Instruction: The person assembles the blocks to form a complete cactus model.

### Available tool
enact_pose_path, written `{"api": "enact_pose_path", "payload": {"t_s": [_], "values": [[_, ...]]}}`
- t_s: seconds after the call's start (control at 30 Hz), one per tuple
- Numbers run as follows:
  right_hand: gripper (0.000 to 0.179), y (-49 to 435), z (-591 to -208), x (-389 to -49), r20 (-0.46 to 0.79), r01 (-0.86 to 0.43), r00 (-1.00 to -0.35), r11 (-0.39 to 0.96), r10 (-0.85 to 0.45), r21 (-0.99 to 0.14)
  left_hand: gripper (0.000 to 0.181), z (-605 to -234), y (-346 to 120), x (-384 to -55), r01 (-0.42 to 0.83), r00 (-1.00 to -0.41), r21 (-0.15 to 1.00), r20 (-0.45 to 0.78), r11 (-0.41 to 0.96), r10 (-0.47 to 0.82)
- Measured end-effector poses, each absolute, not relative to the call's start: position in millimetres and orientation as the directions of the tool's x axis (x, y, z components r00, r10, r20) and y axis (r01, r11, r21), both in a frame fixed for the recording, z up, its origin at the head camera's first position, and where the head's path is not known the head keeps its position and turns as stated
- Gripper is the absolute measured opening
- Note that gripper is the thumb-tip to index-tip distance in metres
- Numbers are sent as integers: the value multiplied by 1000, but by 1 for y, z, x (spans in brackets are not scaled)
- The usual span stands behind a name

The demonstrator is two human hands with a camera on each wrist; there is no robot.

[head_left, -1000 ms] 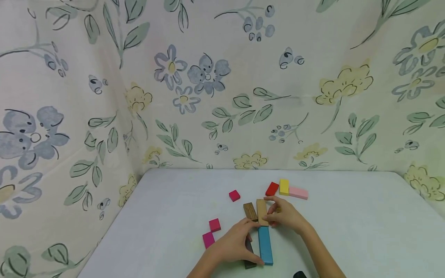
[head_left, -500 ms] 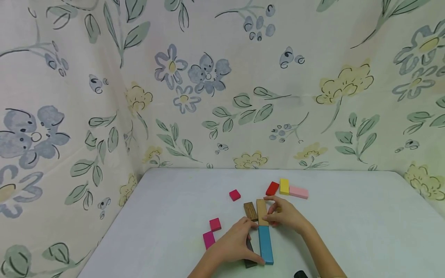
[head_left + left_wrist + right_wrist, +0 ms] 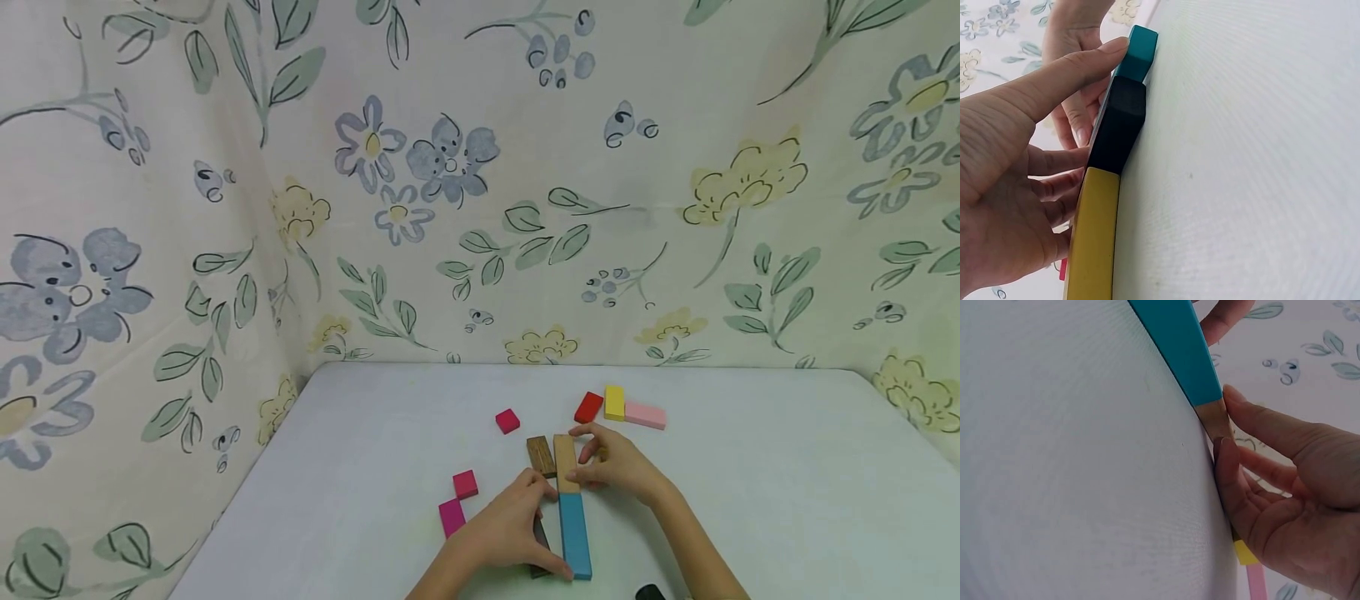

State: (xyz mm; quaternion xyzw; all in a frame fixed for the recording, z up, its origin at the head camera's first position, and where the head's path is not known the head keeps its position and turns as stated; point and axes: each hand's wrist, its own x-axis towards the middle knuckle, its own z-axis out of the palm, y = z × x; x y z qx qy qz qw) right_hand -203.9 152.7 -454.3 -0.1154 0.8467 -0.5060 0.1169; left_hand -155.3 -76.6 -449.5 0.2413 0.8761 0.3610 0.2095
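Observation:
A blue block (image 3: 575, 537) and a tan wooden block (image 3: 566, 462) lie end to end in one line on the white table. My left hand (image 3: 508, 527) spans the blue block, thumb at its near end and fingertips beside its far end. The right hand (image 3: 617, 468) holds the tan block, index finger at the far end and thumb at its right side close to the joint. Partly hidden under the left hand is a dark block (image 3: 541, 546). A brown wooden block (image 3: 541, 456) lies left of the tan one. In the left wrist view, a yellow block (image 3: 1094, 231) adjoins the dark one.
Red (image 3: 588, 407), yellow (image 3: 614, 402) and pink (image 3: 645, 415) blocks lie beyond the right hand. Left of the line are a crimson cube (image 3: 507, 421), another crimson cube (image 3: 465, 484) and a magenta block (image 3: 452, 517). A black object (image 3: 649, 592) shows at the front edge.
The blue and tan blocks have slid slightly toward the person, still end to end. Both hands keep nearly the same place, the right fingertips a little lower. The other blocks stay put.

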Motion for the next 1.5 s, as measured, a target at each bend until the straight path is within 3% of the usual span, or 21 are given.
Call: {"api": "enact_pose_path", "payload": {"t_s": [0.47,0.8,1.5], "values": [[61,156,-453,-204,-82,-100,-925,444,-372,-890,65,-447,-76,-153,299,-790,683,-215,666,574],[61,157,-456,-205,-89,-103,-918,447,-388,-889,46,-450,-70,-151,253,-837,707,-182,661,515],[62,161,-455,-206,-97,-95,-896,401,-434,-911,44,-453,-69,-152,251,-840,719,-171,648,515]]}}
